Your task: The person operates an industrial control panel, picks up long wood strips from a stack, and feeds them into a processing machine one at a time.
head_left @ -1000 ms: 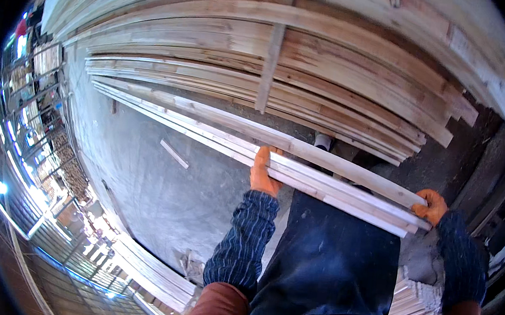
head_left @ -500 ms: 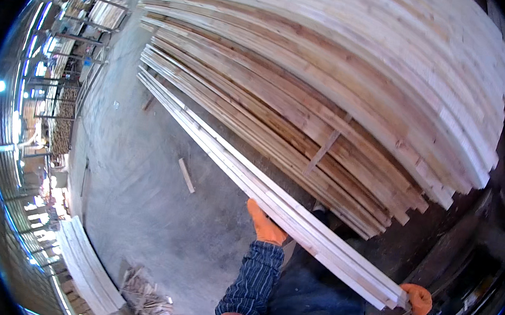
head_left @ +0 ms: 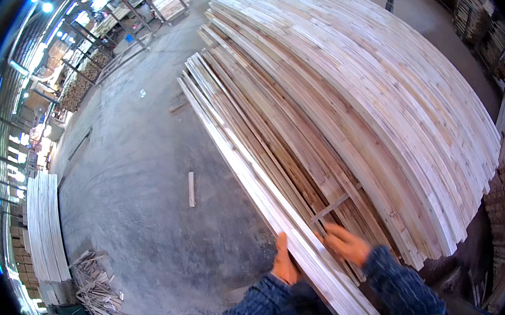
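Observation:
Several long pale wooden strips [head_left: 272,205] lie side by side as a bundle, running from the upper left down toward my body. My left hand [head_left: 285,262], in an orange glove, is closed on the bundle's near edge. Its thumb points up along the side, and the wood hides the other fingers. My right hand [head_left: 347,244], also orange-gloved, is over the bundle's far edge with its fingers bent. Blur leaves its grip unclear. A short crosswise stick [head_left: 331,207] rests on the browner boards just beyond that hand.
A wide stack of long boards [head_left: 391,104] fills the far right. One loose offcut [head_left: 191,189] lies on the concrete floor [head_left: 142,171]. At lower left are a pale board stack [head_left: 47,223] and a scrap heap [head_left: 97,288]. Racks of timber [head_left: 87,78] line the left wall.
My right hand has left the strips' near end and moved up and left to their far edge. The strips now run closer along the stack, and my view has shifted.

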